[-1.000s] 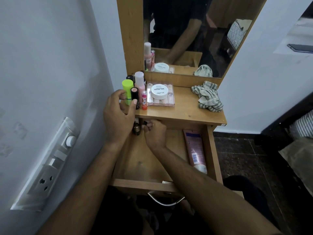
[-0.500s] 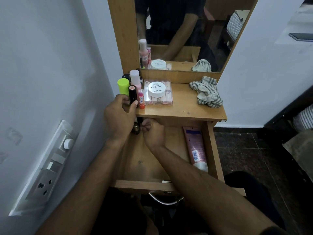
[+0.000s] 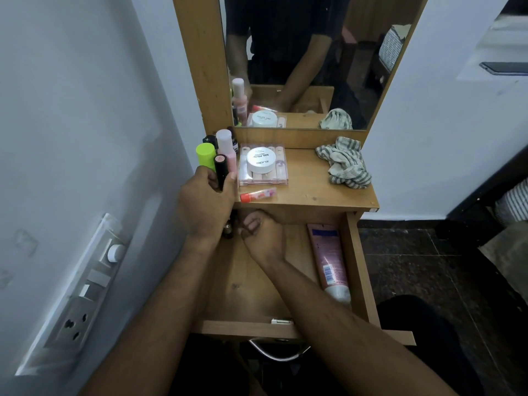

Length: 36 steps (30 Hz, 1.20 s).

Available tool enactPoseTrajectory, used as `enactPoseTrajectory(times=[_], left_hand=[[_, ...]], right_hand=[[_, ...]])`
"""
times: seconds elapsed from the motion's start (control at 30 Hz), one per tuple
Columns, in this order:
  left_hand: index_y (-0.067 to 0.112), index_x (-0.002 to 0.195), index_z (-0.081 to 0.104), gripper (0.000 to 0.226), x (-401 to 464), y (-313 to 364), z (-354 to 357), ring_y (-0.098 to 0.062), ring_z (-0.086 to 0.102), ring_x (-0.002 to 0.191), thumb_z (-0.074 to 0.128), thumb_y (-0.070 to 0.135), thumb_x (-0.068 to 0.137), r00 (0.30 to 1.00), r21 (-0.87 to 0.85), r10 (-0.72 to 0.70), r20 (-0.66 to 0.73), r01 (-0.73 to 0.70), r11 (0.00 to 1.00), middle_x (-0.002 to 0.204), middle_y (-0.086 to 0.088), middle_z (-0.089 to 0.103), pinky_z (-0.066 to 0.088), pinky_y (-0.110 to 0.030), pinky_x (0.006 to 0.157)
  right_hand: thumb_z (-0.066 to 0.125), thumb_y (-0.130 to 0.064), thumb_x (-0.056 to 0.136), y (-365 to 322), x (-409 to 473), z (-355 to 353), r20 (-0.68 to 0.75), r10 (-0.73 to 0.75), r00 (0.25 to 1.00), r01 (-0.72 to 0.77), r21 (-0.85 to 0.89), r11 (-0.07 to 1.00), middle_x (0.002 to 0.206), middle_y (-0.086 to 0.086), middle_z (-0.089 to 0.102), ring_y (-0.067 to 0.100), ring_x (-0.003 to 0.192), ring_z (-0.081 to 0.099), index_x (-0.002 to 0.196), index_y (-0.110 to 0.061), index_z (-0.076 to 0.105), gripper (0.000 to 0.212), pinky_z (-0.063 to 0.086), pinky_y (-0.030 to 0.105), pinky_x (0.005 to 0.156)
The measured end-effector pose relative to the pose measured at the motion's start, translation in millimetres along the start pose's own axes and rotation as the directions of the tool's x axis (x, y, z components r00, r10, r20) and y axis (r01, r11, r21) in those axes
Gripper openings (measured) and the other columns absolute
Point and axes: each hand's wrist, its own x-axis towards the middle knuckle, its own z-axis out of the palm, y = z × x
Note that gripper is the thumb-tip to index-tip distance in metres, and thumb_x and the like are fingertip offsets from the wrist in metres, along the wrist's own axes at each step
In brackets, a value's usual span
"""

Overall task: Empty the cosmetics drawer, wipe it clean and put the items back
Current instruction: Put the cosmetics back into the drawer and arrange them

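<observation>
The wooden drawer point(image 3: 354, 270) is pulled open below the dresser top point(image 3: 323, 192). My left hand point(image 3: 204, 204) grips a black lipstick tube point(image 3: 220, 171) at the top's left edge, beside a lime-capped tube point(image 3: 205, 154) and a pink bottle point(image 3: 225, 147). My right hand point(image 3: 264, 237) is curled at the drawer's back left, next to a small dark bottle point(image 3: 228, 228); what it grips is hidden. A pink tube point(image 3: 328, 258) lies along the drawer's right side. A small orange-capped tube point(image 3: 258, 194) lies on its side on the top.
A clear box with a white round jar point(image 3: 261, 164) sits mid-top. A striped cloth point(image 3: 344, 162) is bunched at the right. The mirror point(image 3: 314, 61) stands behind. A wall switch panel point(image 3: 85, 287) is at the left. Dark floor point(image 3: 428, 258) lies to the right.
The small orange-capped tube, upright beside the black tube before, now lies flat on the top. My left hand has shifted slightly along the black lipstick tube; my right hand stays in the drawer corner.
</observation>
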Motion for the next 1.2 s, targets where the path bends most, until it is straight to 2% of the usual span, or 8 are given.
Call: enactPoseTrajectory(times=[0.17, 0.3, 0.37, 0.57, 0.8, 0.97, 1.07, 1.2], left_hand=[[0.014, 0.082, 0.062, 0.031, -5, 5, -9, -0.022, 0.064, 0.068, 0.066, 0.043, 0.089, 0.999, -0.002, 0.034, -0.008, -0.034, 0.999, 0.074, 0.000, 0.069, 0.041, -0.028, 0.058], [0.018, 0.085, 0.064, 0.020, -26, 8, -31, -0.014, 0.063, 0.065, 0.069, 0.037, 0.089, 0.999, -0.126, 0.049, -0.005, -0.050, 0.991, 0.070, 0.007, 0.066, 0.049, -0.031, 0.059], [0.019, 0.091, 0.066, 0.012, -38, 3, -44, -0.005, 0.061, 0.063, 0.072, 0.029, 0.088, 0.999, -0.178, 0.044, -0.001, -0.043, 0.983, 0.068, 0.010, 0.064, 0.049, -0.027, 0.061], [0.017, 0.099, 0.069, 0.016, -60, -21, -61, -0.008, 0.062, 0.069, 0.075, 0.013, 0.085, 0.997, -0.218, 0.039, 0.068, -0.023, 0.976, 0.070, 0.007, 0.064, 0.040, -0.005, 0.059], [0.016, 0.096, 0.074, 0.024, -59, -46, -43, -0.015, 0.060, 0.074, 0.084, 0.025, 0.076, 0.952, -0.087, 0.113, 0.284, -0.092, 0.992, 0.082, 0.006, 0.064, 0.047, -0.026, 0.067], [0.027, 0.094, 0.076, 0.026, -55, -47, -29, -0.011, 0.059, 0.079, 0.085, 0.037, 0.071, 0.921, 0.105, 0.105, 0.376, -0.155, 0.982, 0.079, 0.013, 0.071, 0.047, -0.027, 0.074], [0.032, 0.096, 0.073, 0.032, -51, -48, -23, -0.024, 0.062, 0.089, 0.070, 0.050, 0.069, 0.889, 0.218, 0.084, 0.451, -0.201, 0.955, 0.080, 0.010, 0.072, 0.051, -0.045, 0.078], [0.030, 0.094, 0.075, 0.029, -51, -42, -18, -0.030, 0.059, 0.090, 0.083, 0.040, 0.069, 0.884, 0.401, 0.126, 0.451, -0.327, 0.856, 0.084, 0.003, 0.069, 0.035, -0.037, 0.074]], right_hand=[[0.081, -0.008, 0.073, 0, -2, -2, -0.024, -0.003, 1.000, 0.006, 0.127, 0.992, 0.079, -0.002, 0.070, 0.009, 0.071, 0.061, 0.080, -0.018, 0.070, 0.017, 0.043, 0.013, 0.060], [0.077, -0.001, 0.069, -4, 4, -10, 0.138, 0.116, 0.984, -0.153, 0.294, 0.944, 0.074, 0.000, 0.061, 0.018, 0.076, 0.060, 0.077, -0.025, 0.062, 0.029, 0.057, 0.039, 0.074], [0.072, 0.007, 0.075, -6, 6, -15, 0.309, 0.232, 0.922, -0.355, 0.444, 0.823, 0.076, 0.007, 0.061, 0.020, 0.073, 0.061, 0.083, -0.017, 0.063, 0.027, 0.061, 0.043, 0.077], [0.064, 0.003, 0.089, 2, -9, -42, 0.698, 0.296, 0.652, -0.595, 0.230, 0.770, 0.090, 0.003, 0.076, 0.017, 0.076, 0.072, 0.112, -0.018, 0.065, 0.031, 0.060, 0.031, 0.071], [0.060, 0.000, 0.089, 3, -5, -28, 0.412, 0.286, 0.865, -0.401, 0.228, 0.887, 0.074, 0.004, 0.066, 0.009, 0.046, 0.051, 0.092, -0.016, 0.063, 0.017, 0.037, 0.016, 0.042], [0.071, -0.008, 0.087, 5, -4, -24, 0.295, 0.127, 0.947, -0.194, 0.213, 0.958, 0.068, 0.004, 0.064, 0.010, 0.049, 0.056, 0.080, -0.023, 0.066, 0.018, 0.048, 0.023, 0.054], [0.076, -0.010, 0.083, 6, -4, -22, 0.279, 0.002, 0.960, -0.051, 0.168, 0.984, 0.069, -0.004, 0.066, -0.002, 0.054, 0.056, 0.093, -0.024, 0.068, 0.019, 0.048, 0.021, 0.065], [0.078, -0.009, 0.080, 3, -8, -17, 0.290, -0.108, 0.951, 0.088, 0.083, 0.993, 0.079, -0.007, 0.070, -0.004, 0.055, 0.053, 0.113, -0.025, 0.067, 0.038, 0.043, 0.009, 0.062]])
